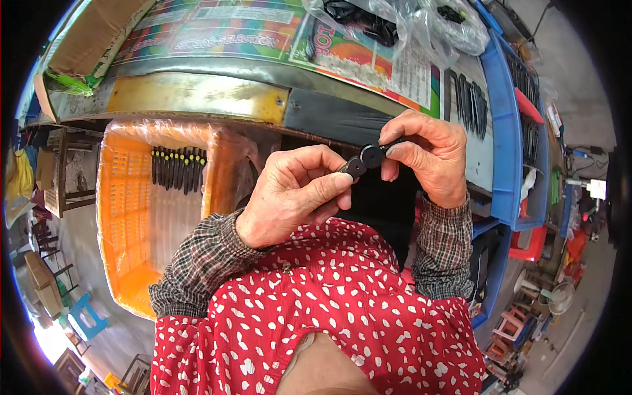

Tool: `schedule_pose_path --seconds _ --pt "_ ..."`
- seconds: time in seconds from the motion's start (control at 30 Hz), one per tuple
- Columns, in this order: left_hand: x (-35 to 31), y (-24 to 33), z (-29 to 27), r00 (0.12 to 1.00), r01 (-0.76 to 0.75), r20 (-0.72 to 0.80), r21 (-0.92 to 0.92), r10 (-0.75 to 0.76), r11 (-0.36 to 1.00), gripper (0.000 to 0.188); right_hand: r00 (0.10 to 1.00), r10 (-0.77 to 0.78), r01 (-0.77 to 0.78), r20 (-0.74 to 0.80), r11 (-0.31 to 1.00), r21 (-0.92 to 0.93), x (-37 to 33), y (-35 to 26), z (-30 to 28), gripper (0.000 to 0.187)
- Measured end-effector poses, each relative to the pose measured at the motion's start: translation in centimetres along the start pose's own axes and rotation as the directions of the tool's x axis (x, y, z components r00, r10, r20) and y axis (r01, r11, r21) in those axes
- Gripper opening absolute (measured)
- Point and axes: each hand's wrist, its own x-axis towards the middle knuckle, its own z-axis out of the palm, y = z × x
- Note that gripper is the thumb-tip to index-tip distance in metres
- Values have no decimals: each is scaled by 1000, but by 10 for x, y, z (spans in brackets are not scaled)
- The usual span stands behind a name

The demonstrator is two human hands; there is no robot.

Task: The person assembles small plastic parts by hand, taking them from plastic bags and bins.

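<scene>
In front of my chest, both hands pinch a small black part. Between thumb and fingers of my left hand (299, 187) is its smaller disc end (356, 167). My right hand (428, 155) grips the other side, next to a larger black disc (372, 156) with a hole in its middle. The discs touch or overlap; whether they are one piece or two I cannot tell. Left of my hands, a plastic-lined orange basket (122, 217) holds a row of black slender pieces with yellow dots (179, 170).
A worn metal-edged table (197, 95) runs across ahead, covered with printed cardboard (217, 33). Several black strips (469, 102) lie on its right part. Clear plastic bags (421, 29) rest at the back. Blue crates (501, 151) with black pieces stand at the right; an open carton (99, 39) sits far left.
</scene>
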Motion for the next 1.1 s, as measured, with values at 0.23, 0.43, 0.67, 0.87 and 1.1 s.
schedule_pose_path --seconds 0.23,0.43,0.67,0.87,1.1 --pt "-2 -6 9 1000 -7 12 138 5 990 11 998 -34 39 53 995 -97 -15 1 -4 11" --pt "-9 -11 13 994 -92 -13 377 105 922 10 992 -52 64 117 993 -98 -23 10 -5 12" --pt "-11 -10 14 922 -322 78 698 379 640 10 996 -83 83 -15 996 27 -32 17 9 15" --pt "-11 -11 13 854 -423 160 768 496 480 15 990 -136 138 30 986 -94 -32 17 7 15" --pt "-13 -19 8 856 -414 161 781 490 467 15 989 -118 134 94 974 -184 -32 20 5 15"
